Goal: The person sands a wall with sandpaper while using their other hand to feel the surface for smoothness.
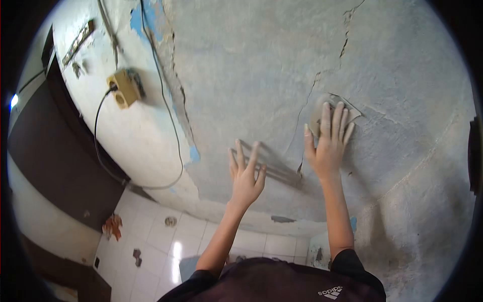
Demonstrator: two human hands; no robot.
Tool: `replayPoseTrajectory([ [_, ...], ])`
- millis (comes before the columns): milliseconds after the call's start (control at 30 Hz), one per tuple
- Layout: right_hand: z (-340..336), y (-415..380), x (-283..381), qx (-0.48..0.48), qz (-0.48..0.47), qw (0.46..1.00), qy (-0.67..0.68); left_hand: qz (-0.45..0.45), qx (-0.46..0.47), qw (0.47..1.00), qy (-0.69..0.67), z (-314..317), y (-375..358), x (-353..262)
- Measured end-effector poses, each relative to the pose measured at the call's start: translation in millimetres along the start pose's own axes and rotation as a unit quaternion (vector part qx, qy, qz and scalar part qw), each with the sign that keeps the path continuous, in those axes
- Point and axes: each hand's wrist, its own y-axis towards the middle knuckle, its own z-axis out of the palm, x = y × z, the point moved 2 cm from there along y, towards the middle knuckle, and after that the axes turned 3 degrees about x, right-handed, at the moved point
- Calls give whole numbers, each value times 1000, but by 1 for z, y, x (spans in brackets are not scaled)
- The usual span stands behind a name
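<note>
My right hand (329, 146) presses a folded, dusty sheet of sandpaper (353, 107) flat against the grey plastered wall (241, 75). Its fingers lie over the sheet, and a corner sticks out past them on the right. Pale dust coats the fingers. To the left, my left hand (246, 173) is open with nothing in it, fingers spread close to the wall and casting a shadow on it. Between the two hands a thin crack (302, 113) runs up the plaster.
A yellow socket box (123, 89) with a plugged-in black cable (163, 95) hangs on the wall at left. Blue paint patches (146, 20) and another long crack (182, 95) show beside it. Below are white floor tiles (191, 229), with an orange-brown item (112, 226) near a dark doorway.
</note>
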Motion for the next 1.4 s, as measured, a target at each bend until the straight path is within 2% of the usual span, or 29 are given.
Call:
replayPoseTrajectory([
  [33,0,13,4,-9,-5,1000,-17,-17,-11,1000,-23,-7,8,0],
  [67,2,14,18,67,-82,990,-92,2,-20,1000,-9,-12,16,5],
  [100,5,8,28,49,-71,991,-105,26,-22,999,-13,-20,26,8],
  [167,23,2,45,134,-163,977,37,71,-23,992,104,-39,48,10],
  [300,-15,52,43,67,-79,995,4,97,-48,983,146,-69,82,17],
  [367,-11,61,46,33,-101,989,-98,96,-41,986,133,-71,89,17],
  [400,-4,58,50,18,-194,979,-57,86,-39,988,120,-69,88,15],
  [500,-7,59,38,63,-205,975,-60,75,-23,992,100,-59,82,22],
  [533,-15,62,36,18,-136,990,-30,72,-13,993,96,-51,77,26],
  [633,1,41,50,6,-119,992,-46,58,-8,996,72,-21,53,40],
  [667,20,21,57,35,-185,982,-34,47,9,996,71,-15,43,44],
  [767,52,-14,60,68,-195,978,16,41,17,998,37,-4,20,48],
  [800,44,-11,57,49,-157,986,-25,32,26,998,43,-3,14,50],
  [833,39,-7,53,57,-156,986,-19,22,35,998,49,-1,9,52],
  [900,26,-3,42,-73,10,997,4,20,37,997,60,3,-2,53],
  [967,39,-20,38,-60,3,998,-17,25,13,1000,4,7,-4,47],
  [1033,60,-48,44,85,-157,982,56,17,16,1000,-5,8,-9,37],
  [1067,65,-55,36,106,-173,976,82,11,35,999,7,8,-11,34],
  [1100,60,-51,26,103,-174,976,84,5,53,998,17,10,-12,32],
  [1167,40,-36,4,35,-62,997,-6,-4,59,998,33,13,-15,32],
  [1200,26,-28,-1,-19,12,999,23,4,52,998,27,13,-16,30],
  [1300,34,-43,1,0,0,1000,17,7,54,998,31,16,-23,24],
  [1333,36,-54,3,68,-91,993,31,8,60,997,38,17,-26,21],
  [1400,35,-63,-8,86,-111,990,11,3,62,997,54,22,-29,17],
])
